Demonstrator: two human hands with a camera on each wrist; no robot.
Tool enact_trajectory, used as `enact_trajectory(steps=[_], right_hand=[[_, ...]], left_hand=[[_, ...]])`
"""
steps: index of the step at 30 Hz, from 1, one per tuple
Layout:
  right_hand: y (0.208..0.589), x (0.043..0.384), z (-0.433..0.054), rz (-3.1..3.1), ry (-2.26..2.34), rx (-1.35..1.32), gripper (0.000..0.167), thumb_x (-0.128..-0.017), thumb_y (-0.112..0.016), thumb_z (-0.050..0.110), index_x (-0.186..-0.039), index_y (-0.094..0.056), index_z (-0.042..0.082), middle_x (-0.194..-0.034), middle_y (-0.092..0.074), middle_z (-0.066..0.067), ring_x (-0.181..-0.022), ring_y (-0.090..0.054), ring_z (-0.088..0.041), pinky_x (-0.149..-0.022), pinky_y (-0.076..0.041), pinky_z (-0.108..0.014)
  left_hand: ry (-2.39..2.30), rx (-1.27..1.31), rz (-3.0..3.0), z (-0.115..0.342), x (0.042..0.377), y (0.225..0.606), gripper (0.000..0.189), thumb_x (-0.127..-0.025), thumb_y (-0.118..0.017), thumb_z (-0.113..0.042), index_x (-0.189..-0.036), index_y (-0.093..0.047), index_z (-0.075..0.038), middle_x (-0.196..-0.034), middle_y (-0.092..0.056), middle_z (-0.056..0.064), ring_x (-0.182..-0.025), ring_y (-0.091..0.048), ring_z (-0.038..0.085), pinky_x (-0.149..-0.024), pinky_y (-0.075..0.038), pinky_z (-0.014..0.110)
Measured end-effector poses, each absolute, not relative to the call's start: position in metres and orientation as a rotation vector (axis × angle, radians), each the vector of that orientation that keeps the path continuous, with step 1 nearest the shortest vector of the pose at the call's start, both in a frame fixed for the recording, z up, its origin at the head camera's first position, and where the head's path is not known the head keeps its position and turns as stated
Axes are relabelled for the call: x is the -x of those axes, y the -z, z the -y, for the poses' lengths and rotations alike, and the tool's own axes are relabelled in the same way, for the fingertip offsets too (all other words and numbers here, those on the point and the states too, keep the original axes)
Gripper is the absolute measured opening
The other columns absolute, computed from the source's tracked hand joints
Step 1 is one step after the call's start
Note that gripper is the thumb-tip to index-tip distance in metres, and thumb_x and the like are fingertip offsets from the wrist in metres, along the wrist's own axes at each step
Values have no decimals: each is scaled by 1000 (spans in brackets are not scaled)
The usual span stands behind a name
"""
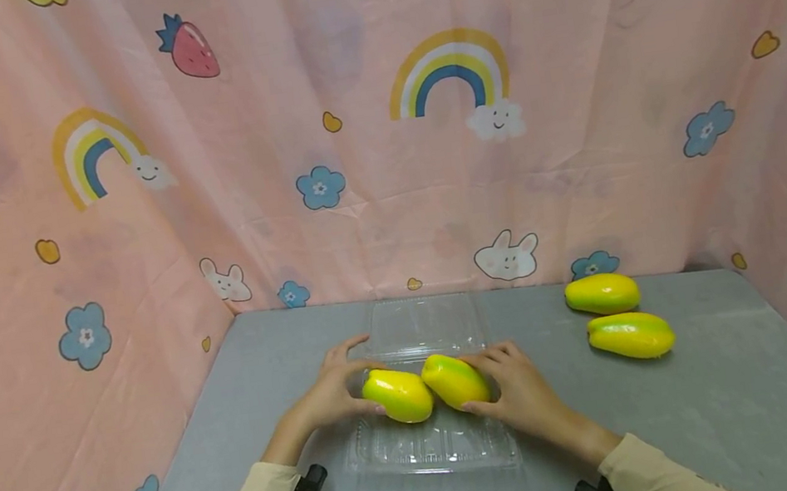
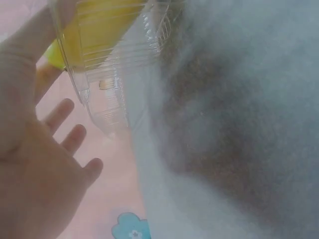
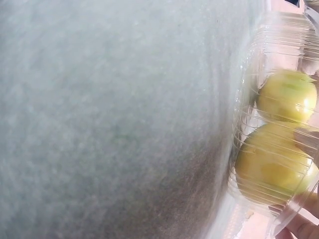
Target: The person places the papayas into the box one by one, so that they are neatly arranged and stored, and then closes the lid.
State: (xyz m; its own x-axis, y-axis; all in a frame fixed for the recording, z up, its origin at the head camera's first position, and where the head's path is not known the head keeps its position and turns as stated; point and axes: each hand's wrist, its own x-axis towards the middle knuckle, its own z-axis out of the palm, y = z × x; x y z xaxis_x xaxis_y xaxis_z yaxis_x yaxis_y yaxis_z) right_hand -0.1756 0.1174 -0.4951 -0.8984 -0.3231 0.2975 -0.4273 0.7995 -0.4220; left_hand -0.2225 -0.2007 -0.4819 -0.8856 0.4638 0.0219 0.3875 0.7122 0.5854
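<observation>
A clear plastic clamshell box (image 1: pixel 432 441) lies with its lid (image 1: pixel 423 325) folded back on the grey table. Two glossy yellow-green papayas are over its base, side by side and tilted toward each other. My left hand (image 1: pixel 334 388) holds the left papaya (image 1: pixel 401 395) between thumb and index finger; in the left wrist view its other fingers (image 2: pixel 75 139) stand away from the fruit. From the other side, my right hand (image 1: pixel 523 391) grips the right papaya (image 1: pixel 455 381). Through the box wall in the right wrist view, both papayas (image 3: pixel 271 162) show low inside.
Two more papayas lie at the back right of the table, one (image 1: pixel 603 294) behind the other (image 1: pixel 631 336). A pink printed curtain (image 1: pixel 377 239) hangs along the back and sides. Dark wrist cameras (image 1: pixel 311 482) sit on both wrists.
</observation>
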Motion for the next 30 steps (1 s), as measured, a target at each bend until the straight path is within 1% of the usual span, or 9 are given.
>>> enact_trajectory(steps=[2, 6, 8, 10, 13, 17, 22, 26, 30], right_hand=[[495, 176, -118, 2776, -724, -587, 70, -71, -84, 52, -132, -63, 22, -116, -69, 2, -110, -51, -19, -95, -49, -44], [496, 176, -118, 2772, -724, -587, 70, -71, -84, 52, -132, -64, 22, -116, -68, 2, -109, -51, -19, -95, -49, -43], [496, 176, -118, 2771, -722, -590, 70, -71, -84, 52, -131, -64, 22, -115, -69, 2, -109, -52, -19, -95, -49, -43], [496, 176, -117, 2769, -722, -594, 70, -71, -84, 52, -131, -64, 22, -115, -69, 2, -109, -52, -19, -95, -48, -43], [495, 177, -118, 2773, -716, -596, 69, -71, -84, 51, -131, -64, 22, -114, -70, 3, -109, -52, -18, -95, -48, -44], [495, 178, -117, 2774, -720, -615, 69, -72, -85, 49, -131, -64, 22, -116, -70, 3, -109, -52, -18, -96, -46, -45], [494, 180, -116, 2765, -694, -645, 69, -72, -85, 49, -132, -63, 23, -119, -70, 3, -108, -52, -18, -96, -45, -46], [494, 182, -115, 2748, -672, -672, 69, -72, -85, 48, -132, -63, 22, -119, -69, 2, -109, -53, -20, -96, -46, -47], [494, 185, -117, 2736, -665, -727, 69, -73, -85, 46, -132, -63, 19, -119, -66, -1, -112, -54, -23, -99, -45, -50]], left_hand=[[-939, -691, -2798, 200, 222, 481, 58, -67, -90, -40, -120, -70, -31, -159, -33, -1, -145, -23, 37, -109, -32, 72], [-982, -711, -2813, 199, 221, 479, 59, -69, -90, -35, -124, -68, -27, -147, -46, -1, -135, -33, 31, -107, -38, 63], [-1010, -727, -2813, 199, 221, 478, 61, -69, -90, -31, -125, -68, -23, -140, -53, 0, -129, -37, 28, -105, -39, 59], [-1018, -744, -2828, 199, 220, 478, 62, -69, -90, -30, -126, -68, -22, -135, -59, 0, -124, -41, 25, -102, -41, 55], [-1026, -748, -2839, 199, 220, 478, 62, -69, -90, -31, -126, -67, -22, -132, -64, 0, -121, -45, 23, -101, -40, 52], [-1031, -707, -2839, 199, 219, 478, 63, -70, -89, -36, -127, -66, -25, -133, -64, -3, -121, -47, 20, -104, -40, 52], [-1051, -696, -2843, 199, 217, 479, 61, -72, -88, -38, -127, -64, -28, -131, -64, -5, -118, -51, 18, -105, -40, 53], [-1063, -709, -2847, 200, 215, 479, 60, -73, -87, -36, -128, -64, -27, -130, -64, -5, -118, -52, 18, -104, -42, 52], [-1052, -730, -2848, 201, 214, 479, 61, -74, -87, -33, -129, -63, -25, -133, -63, -3, -122, -51, 21, -106, -43, 52]])
